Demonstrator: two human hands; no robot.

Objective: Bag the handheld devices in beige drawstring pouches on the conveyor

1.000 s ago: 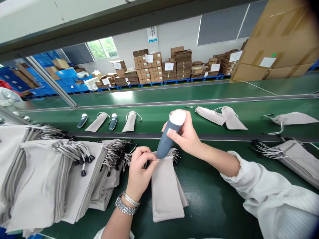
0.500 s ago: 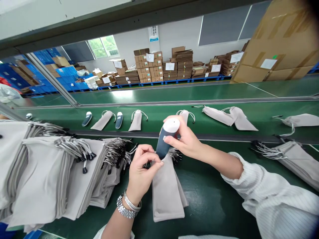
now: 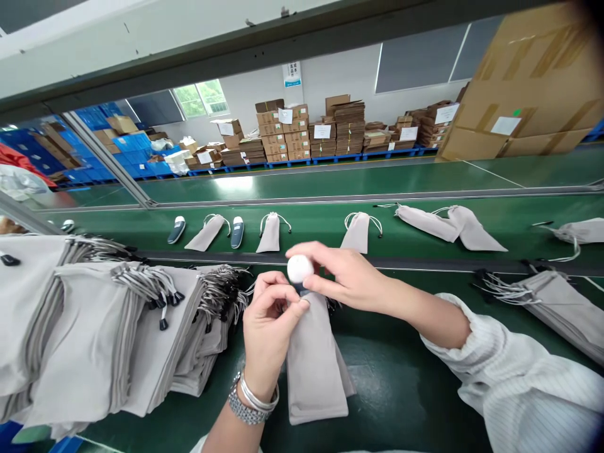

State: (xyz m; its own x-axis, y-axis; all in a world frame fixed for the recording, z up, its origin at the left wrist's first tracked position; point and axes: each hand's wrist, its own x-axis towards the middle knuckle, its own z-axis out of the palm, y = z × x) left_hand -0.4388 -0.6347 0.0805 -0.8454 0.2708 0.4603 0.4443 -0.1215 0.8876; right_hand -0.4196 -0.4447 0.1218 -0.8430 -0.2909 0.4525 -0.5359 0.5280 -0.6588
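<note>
A grey drawstring pouch (image 3: 314, 365) lies flat on the green bench in front of me. My left hand (image 3: 268, 321) pinches the pouch's open mouth at its upper left edge. My right hand (image 3: 346, 277) grips a dark blue device with a white cap (image 3: 299, 269), which is sunk into the pouch mouth so that little more than the cap shows. Both hands meet at the pouch opening.
Stacks of empty grey pouches (image 3: 94, 333) with dark cords fill the left; more lie at the right (image 3: 552, 296). On the conveyor belt (image 3: 321, 223) behind rest filled pouches (image 3: 358, 231) and two bare devices (image 3: 177, 229). Cardboard boxes (image 3: 528, 82) stand beyond.
My right hand has pushed the device down into the pouch mouth; a second ago most of its blue body stood above it. The items on the belt have drifted right.
</note>
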